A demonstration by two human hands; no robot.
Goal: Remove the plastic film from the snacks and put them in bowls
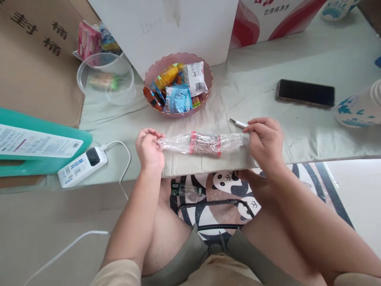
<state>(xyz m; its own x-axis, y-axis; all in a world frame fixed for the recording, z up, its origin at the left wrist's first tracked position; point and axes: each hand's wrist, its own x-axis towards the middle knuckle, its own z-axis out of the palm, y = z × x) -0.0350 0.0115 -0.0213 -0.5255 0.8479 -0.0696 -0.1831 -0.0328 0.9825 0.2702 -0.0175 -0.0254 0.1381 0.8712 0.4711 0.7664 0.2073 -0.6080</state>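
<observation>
A small red-ended snack packet (205,143) lies within a length of clear plastic wrap (175,143), at the table's front edge. My left hand (150,149) pinches the wrap's left end. At the other end, my right hand (266,143) pinches the wrap too, so it stretches nearly level between both hands. A white-handled small tool (238,123) with a dark metal tip lies just beyond the wrap, its handle end by my right fingertips. Behind the wrap stands a pink scalloped bowl (149,71) holding several wrapped snacks.
A black phone (305,93) and a patterned paper cup (354,111) are on the right. Left are a clear plastic tub (105,75), a white power bank (82,167) with cable, and a green jug (41,139). A white box (178,28) stands behind the bowl.
</observation>
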